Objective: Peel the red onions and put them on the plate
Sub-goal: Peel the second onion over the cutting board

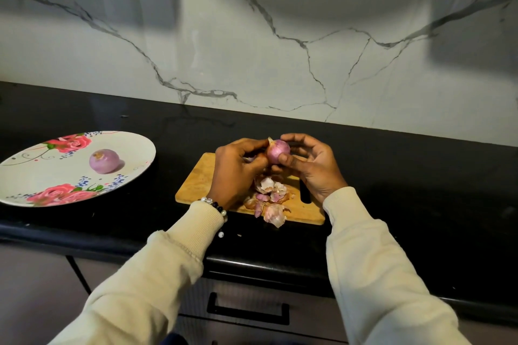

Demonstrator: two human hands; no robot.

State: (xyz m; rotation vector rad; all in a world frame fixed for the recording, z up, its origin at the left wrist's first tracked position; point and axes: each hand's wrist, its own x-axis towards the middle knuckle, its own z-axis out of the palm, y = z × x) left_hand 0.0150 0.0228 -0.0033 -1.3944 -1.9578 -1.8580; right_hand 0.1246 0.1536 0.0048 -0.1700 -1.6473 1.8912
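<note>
Far left on counter (140, 109): flowered plate (134, 145), 1 peeled onion (104, 161) resting on it, so 1 done. Center: left hand (238, 168) pinching a skin flap at top of onion in hand (278, 151), fingers curled. Held above cutting board (196, 179), loose skins (270, 199) piled there. Right: right hand (314, 165) gripping same onion, partly peeled. Left to do: finish peeling, move to plate. No other onions visible.

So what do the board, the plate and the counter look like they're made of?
The board looks like wood or bamboo: tan, matte, with faint grain. The plate is glossy cream with printed roses, so glazed ceramic or melamine; I can't tell which. The counter looks like polished black stone, perhaps granite, since it is dark and shows soft reflections.
</note>
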